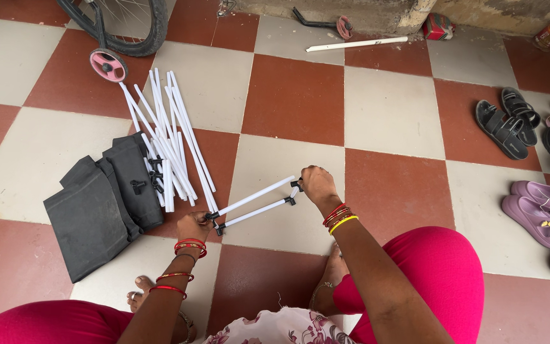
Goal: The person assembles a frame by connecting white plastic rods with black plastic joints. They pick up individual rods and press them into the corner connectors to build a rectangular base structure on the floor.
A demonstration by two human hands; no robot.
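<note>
Head view: rod pile point(167, 137) beside hands point(192, 226).

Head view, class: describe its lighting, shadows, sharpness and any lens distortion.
Head view: soft, even daylight; only faint shadows under the white rods and black sandals; no glare; the left hand and right hand look sharp; tile lines bow slightly toward the edges.

Left hand point(192, 226) and right hand point(316, 183) both closed, arms stretched forward.
</note>
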